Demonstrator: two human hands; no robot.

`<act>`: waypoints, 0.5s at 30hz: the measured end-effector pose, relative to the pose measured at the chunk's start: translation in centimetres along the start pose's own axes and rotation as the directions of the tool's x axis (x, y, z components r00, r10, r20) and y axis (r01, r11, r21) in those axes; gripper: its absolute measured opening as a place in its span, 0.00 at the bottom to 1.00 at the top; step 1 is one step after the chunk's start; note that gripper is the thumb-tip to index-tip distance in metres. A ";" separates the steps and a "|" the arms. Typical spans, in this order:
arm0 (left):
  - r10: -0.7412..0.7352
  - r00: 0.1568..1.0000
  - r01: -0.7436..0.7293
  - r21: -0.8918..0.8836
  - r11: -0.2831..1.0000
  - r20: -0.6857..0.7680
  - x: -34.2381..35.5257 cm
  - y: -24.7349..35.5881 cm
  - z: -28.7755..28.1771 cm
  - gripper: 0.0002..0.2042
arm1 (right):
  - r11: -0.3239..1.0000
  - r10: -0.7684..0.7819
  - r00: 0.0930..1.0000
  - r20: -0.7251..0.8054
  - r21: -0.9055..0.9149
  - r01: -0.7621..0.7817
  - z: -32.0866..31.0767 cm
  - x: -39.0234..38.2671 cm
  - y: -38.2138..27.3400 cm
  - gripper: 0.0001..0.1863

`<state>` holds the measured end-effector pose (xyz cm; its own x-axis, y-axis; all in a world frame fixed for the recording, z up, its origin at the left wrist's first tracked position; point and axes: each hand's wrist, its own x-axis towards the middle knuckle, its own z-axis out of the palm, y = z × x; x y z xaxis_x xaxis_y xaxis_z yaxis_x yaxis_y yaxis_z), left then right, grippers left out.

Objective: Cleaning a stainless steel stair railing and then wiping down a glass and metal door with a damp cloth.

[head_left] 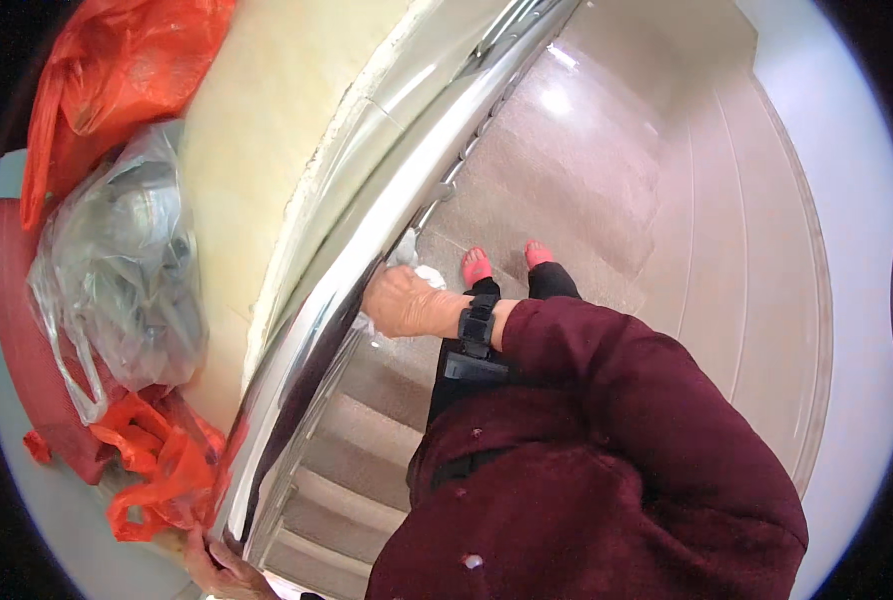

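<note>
My right hand [402,302] is closed around a crumpled white cloth [430,276], pressed against the shiny metal handrail [377,237] of a staircase. Bits of the cloth stick out above and below the fist; the fingertips are hidden. A black strap circles that wrist. At the lower left edge, my left hand [225,572] is at the lower part of the same rail, its fingers curled about it and partly cut off by the picture's edge. Just above it hangs a red plastic bag [172,480].
Stone steps [352,425] lie below the rail, and my feet stand on a landing [507,225]. Left of the rail, a cream ledge [267,110] curves past a clear plastic bag [132,270] and a larger red bag [132,70]. A pale wall [837,180] closes the right side.
</note>
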<state>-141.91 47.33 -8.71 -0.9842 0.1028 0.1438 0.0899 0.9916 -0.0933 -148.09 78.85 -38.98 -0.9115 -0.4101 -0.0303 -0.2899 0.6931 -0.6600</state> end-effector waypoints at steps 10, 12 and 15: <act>-0.106 0.975 0.080 -0.138 0.987 -0.196 0.6 1.6 1.6 0.19 | 0.998 -0.058 0.989 0.139 0.001 0.058 -2.1 -1.0 5.6 0.20; -0.116 0.968 0.077 -0.175 0.982 -0.222 -0.4 2.0 2.1 0.20 | 0.982 -0.181 0.981 -0.068 0.040 0.184 -0.6 -1.3 7.1 0.24; -0.091 0.987 0.091 -0.002 0.996 -0.131 1.3 4.3 4.3 0.20 | 0.951 -0.295 0.944 -0.147 0.055 0.306 -2.4 -2.9 9.7 0.27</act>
<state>-143.49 51.39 -13.12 -0.9598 0.0217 0.2797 -0.0003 0.9969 -0.0781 -149.00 88.18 -43.54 -0.8180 -0.5045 0.2764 -0.5380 0.5008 -0.6780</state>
